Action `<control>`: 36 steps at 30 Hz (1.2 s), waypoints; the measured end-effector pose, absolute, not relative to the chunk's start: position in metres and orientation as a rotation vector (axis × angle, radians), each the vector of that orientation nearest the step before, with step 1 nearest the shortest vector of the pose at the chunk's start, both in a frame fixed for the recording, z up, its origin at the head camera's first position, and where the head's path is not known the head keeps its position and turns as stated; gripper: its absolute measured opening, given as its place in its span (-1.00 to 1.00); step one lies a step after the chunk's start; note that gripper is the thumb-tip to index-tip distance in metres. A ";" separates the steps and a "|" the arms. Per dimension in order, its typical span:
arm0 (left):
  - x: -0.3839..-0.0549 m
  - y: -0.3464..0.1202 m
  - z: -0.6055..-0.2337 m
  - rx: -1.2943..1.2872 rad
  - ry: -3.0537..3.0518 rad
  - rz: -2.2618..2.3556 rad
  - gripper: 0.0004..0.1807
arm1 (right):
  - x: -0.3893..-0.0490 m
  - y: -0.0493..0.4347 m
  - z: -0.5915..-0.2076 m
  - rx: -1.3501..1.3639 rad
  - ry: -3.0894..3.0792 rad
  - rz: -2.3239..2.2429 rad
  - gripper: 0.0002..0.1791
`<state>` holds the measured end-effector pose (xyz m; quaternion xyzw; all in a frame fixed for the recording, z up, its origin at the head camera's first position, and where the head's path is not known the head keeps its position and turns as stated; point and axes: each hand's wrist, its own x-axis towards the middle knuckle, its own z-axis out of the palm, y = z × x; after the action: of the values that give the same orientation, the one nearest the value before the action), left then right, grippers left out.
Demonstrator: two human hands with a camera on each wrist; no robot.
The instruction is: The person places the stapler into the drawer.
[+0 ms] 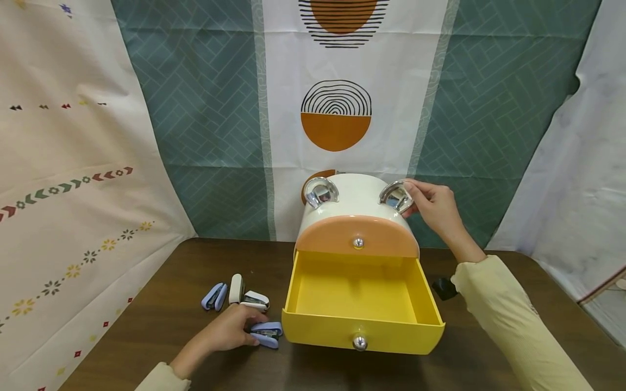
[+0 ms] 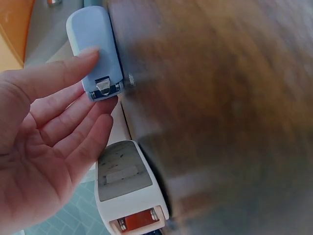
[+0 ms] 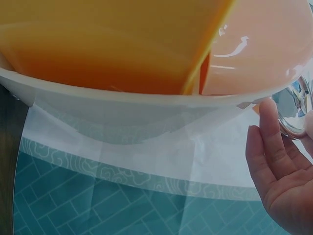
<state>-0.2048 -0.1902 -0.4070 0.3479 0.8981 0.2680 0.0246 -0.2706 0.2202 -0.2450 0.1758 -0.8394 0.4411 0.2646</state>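
Note:
My left hand (image 1: 227,329) pinches a light blue mini stapler (image 1: 266,328) on the table, just left of the pulled-out yellow drawer (image 1: 362,332). In the left wrist view, my thumb lies on the stapler (image 2: 95,41) and the fingers are behind it. My right hand (image 1: 437,209) grips the right silver ear (image 1: 395,196) on top of a rounded white storage box (image 1: 359,193). In the right wrist view, the fingers (image 3: 271,142) are beside the shiny ear. Nothing lies inside the yellow drawer. Above it, the peach drawer (image 1: 330,239) is closed.
Left of the box lie another light blue stapler (image 1: 214,297), an upright white stapler (image 1: 236,288) and a white stapler on its side (image 1: 255,300). A small black object (image 1: 444,288) sits near the right sleeve. Patterned cloth (image 1: 210,119) hangs behind the brown table (image 1: 195,260).

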 end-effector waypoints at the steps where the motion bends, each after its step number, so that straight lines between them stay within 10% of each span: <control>1: -0.204 -0.190 -0.407 1.068 2.777 0.831 -0.63 | -0.271 0.220 -0.245 0.474 -2.269 1.193 -0.56; 36: -0.173 -0.203 -0.316 0.985 2.802 1.430 -0.65 | -0.272 0.221 -0.247 0.491 -2.248 1.212 -0.56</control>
<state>-0.1733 -0.2033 -0.3165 0.2980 0.8474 0.4325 -0.0775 -0.2725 0.2208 -0.2465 0.1819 -0.8329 0.4491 0.2672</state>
